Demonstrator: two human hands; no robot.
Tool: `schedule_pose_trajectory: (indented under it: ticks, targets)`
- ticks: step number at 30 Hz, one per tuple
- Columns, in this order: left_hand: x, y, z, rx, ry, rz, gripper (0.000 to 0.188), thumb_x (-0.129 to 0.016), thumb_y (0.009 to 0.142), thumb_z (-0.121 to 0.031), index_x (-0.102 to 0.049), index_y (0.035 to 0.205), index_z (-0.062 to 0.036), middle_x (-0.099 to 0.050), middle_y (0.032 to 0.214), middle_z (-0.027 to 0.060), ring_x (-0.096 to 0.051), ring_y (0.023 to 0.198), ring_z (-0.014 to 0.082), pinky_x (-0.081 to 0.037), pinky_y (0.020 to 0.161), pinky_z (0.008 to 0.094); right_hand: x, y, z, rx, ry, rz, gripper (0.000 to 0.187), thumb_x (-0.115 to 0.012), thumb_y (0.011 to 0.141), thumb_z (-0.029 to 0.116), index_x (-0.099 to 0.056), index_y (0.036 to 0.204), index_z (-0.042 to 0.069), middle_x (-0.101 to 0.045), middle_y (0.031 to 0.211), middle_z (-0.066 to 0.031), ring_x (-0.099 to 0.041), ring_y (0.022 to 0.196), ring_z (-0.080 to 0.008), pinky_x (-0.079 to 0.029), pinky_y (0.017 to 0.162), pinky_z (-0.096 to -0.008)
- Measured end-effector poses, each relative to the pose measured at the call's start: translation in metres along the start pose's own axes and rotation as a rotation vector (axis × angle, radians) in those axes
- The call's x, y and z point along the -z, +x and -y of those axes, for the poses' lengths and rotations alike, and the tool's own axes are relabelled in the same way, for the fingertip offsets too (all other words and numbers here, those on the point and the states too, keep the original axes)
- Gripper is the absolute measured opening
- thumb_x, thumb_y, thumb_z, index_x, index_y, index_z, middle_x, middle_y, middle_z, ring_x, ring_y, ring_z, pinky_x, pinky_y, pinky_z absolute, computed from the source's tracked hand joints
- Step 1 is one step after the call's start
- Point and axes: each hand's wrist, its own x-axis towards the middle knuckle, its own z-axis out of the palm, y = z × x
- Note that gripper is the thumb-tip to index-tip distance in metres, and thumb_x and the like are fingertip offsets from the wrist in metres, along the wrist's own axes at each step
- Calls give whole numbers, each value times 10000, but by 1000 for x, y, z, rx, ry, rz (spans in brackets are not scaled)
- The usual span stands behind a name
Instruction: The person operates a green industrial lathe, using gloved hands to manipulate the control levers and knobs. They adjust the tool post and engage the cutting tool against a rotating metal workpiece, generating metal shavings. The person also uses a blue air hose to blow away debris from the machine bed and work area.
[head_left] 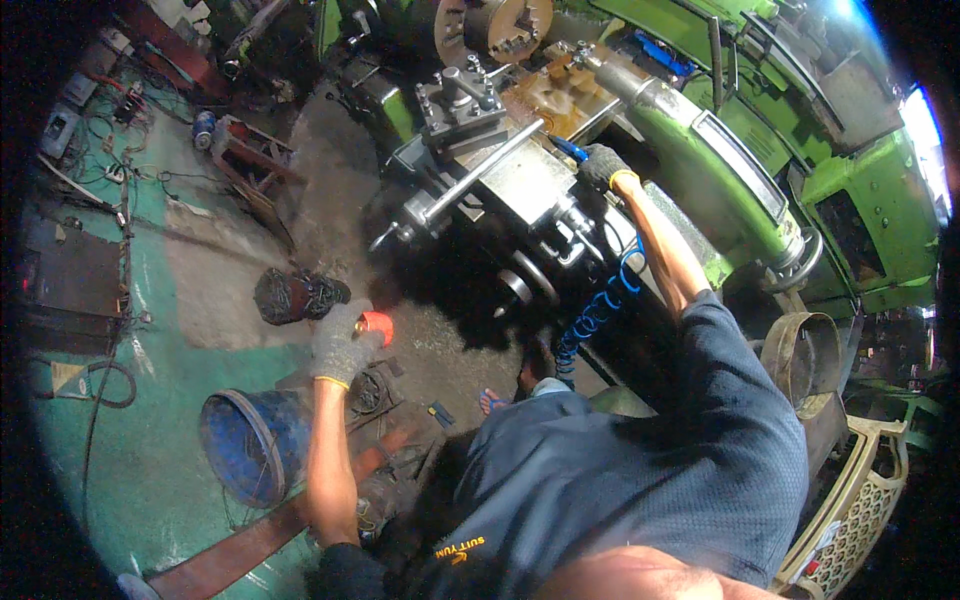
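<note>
My right hand (605,168), in a dark grey knit glove with a yellow cuff, is closed around a blue air blow gun (568,148). Its tip points toward the lathe's tool post (460,105), above the bright metal carriage slide (525,182). A blue coiled air hose (600,312) hangs below that hand. Lower on the left, my left hand (340,345) wears a lighter grey glove. Its fingers are wrapped round a small red-orange piece (377,325), held out over the floor; its exact kind is unclear.
The green lathe's chuck (490,28) and tailstock (715,160) stand at the far side. A blue bucket (250,445) lies near my left forearm, beside a rusty metal beam (240,550). A dark bag (290,295) sits on the floor. A beige plastic chair (850,500) is at right.
</note>
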Motion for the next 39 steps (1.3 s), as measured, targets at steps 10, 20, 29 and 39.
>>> schedule_pose_trajectory:
  ticks: [10,20,29,39]
  targets:
    - [-21,-8,-15,190,-70,101,521,-859,701,-197,-725,1193,-93,-716,1176,141,-685,1076,320,-543,947,410,9,17,7,-41,-45,39,345,-653,790,195,-755,1081,40,-740,1073,-262,-719,1040,-423,-554,925,-482]
    - [-47,-4,-21,162,-32,132,542,-855,647,-238,-735,1157,-99,-720,1074,137,-704,967,299,-561,877,396,0,20,5,-42,-6,-2,408,-693,816,352,-765,1058,32,-732,1064,-273,-721,1014,-426,-558,907,-492]
    - [-58,-25,-15,99,-74,66,501,-837,657,-197,-723,1130,-79,-729,1051,137,-712,963,300,-563,863,404,-5,17,17,-178,61,-144,342,-648,808,228,-764,1083,61,-736,1110,-243,-708,1059,-417,-546,918,-487]
    - [-81,-32,-15,154,-161,127,452,-842,644,-186,-752,1073,-75,-743,992,141,-715,921,301,-564,839,412,-13,-7,0,-223,55,-219,363,-631,829,235,-739,1140,82,-724,1134,-243,-692,1093,-416,-530,950,-488]
